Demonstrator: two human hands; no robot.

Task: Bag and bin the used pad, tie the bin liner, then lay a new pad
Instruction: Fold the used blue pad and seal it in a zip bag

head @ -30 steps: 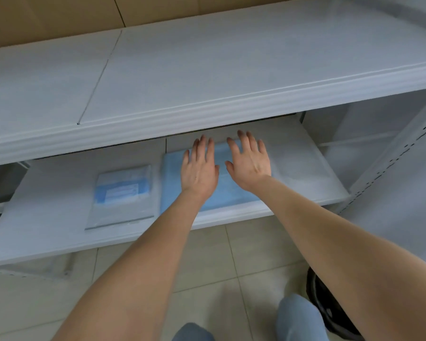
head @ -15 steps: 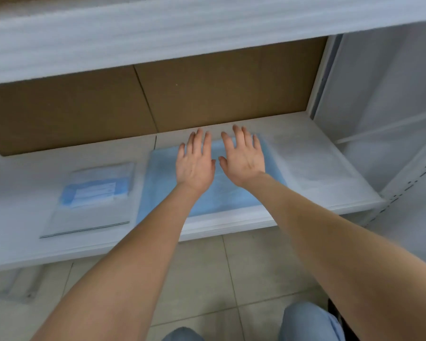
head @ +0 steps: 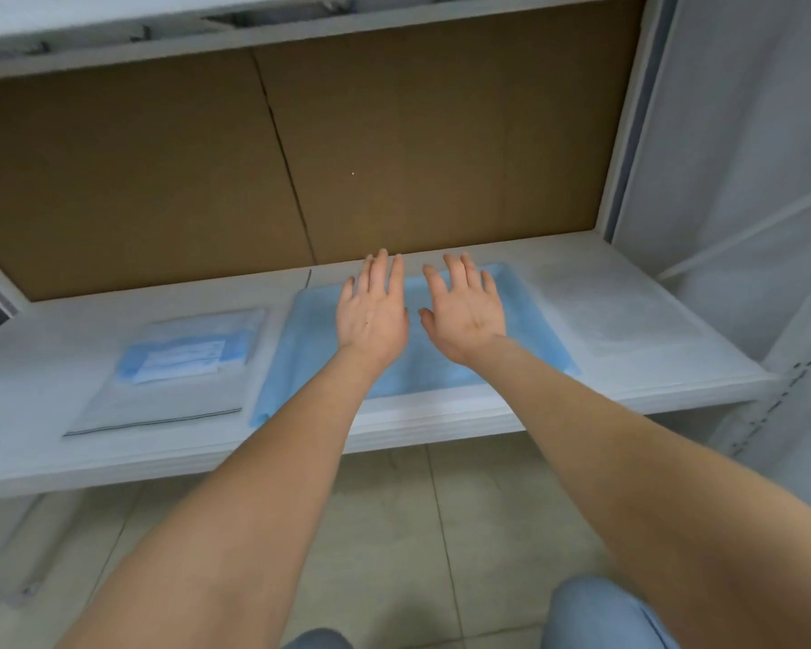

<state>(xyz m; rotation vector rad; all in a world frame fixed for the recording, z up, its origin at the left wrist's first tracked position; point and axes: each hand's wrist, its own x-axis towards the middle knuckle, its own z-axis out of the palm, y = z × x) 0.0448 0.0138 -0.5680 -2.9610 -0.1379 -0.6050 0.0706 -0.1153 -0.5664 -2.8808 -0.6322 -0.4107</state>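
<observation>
— Change over the last second?

— Ducking lower: now seeing in under the upper shelf to the brown back board, where before only looking down on that shelf's top. Meanwhile keeping the left hand and right hand flat on the blue pad, edging them slightly toward 12 o'clock.

— Meaning what for the job?

— Judging by that, working through the last step: laying and smoothing the new pad. Seeing no bin or liner here, so unable to vouch for the earlier steps.

— Lying where, exactly?

— Lying spread out around the middle of the lower shelf, reaching almost from back board to front lip. Sitting just beside it at 9 o'clock: a sealed packet.

— And the hands?

— Reaching forward on nearly straight arms, palms down. Resting side by side on the pad's 12 o'clock half, close but not touching. Holding fingers straight and slightly apart, thumbs angling toward each other, gripping nothing. Poking the left fingertips just past the pad's back edge.

— Next?

— Probably sweeping outward toward 3 and 9 o'clock, flattening any ripples. Also worth checking the 7 o'clock corner, looking to be overhanging the lip.
</observation>
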